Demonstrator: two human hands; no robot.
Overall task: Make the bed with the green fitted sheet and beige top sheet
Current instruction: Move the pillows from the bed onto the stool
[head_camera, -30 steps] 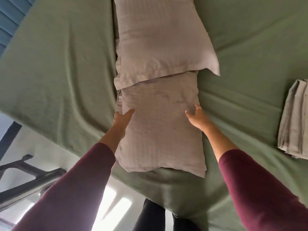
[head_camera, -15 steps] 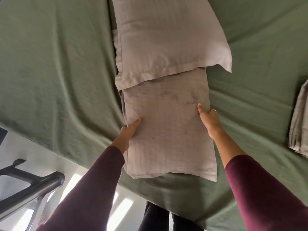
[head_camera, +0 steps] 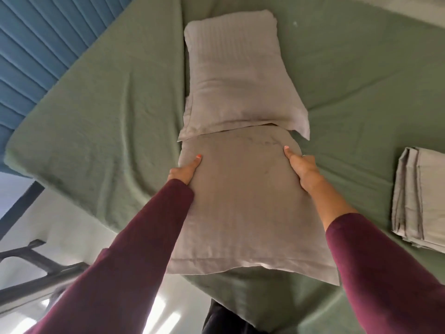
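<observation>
**Green sheet down, pillow in both hands**

Wrinkled green fitted sheet [head_camera: 115, 112] covers the mattress beside a blue headboard [head_camera: 36, 44]. Near pillow [head_camera: 240, 213] gripped at its sides, left hand [head_camera: 185, 171] and right hand [head_camera: 304, 171] well apart. Folded beige top sheet [head_camera: 423, 198] lies right.

Brightness: soft, even daylight; muted colours.
Glare: pale streaks of light on the floor [head_camera: 154, 314] at lower left, nearly blown out.
Shadows: shallow, in the creases of the green fitted sheet [head_camera: 115, 121] and under the far pillow [head_camera: 240, 75].
Blur: slight throughout; strongest at the lower left edge.
Distortion: wide-angle; the blue headboard [head_camera: 36, 49] and the bed's edges bow toward the corners.
</observation>
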